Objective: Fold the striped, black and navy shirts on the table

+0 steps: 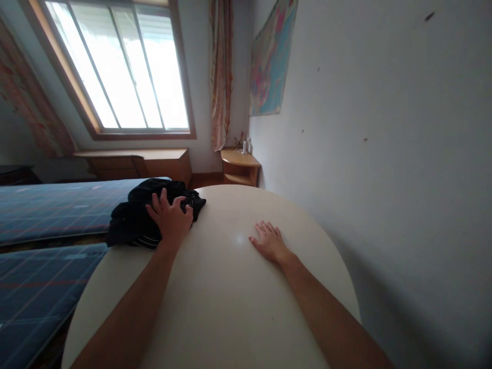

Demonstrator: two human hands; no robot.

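A crumpled heap of black clothing (pixel 132 220) with some thin white stripes lies at the far left edge of the round white table (pixel 230 302). My left hand (pixel 171 215) is at its right side, fingers spread and slightly bent over the cloth; whether it presses on the fabric I cannot tell. To the right, my right hand (pixel 271 243) rests on the tabletop with its fingers stretched out and holds nothing. The kind of garment cannot be made out from the folds.
Blue plaid mattresses (pixel 49 210) lie left of the table. A white wall (pixel 384 205) runs along the right, with a map (pixel 272 66) on it. A low wooden desk (pixel 165 161) and a small corner shelf (pixel 242 159) stand beyond, near the window (pixel 126 66).
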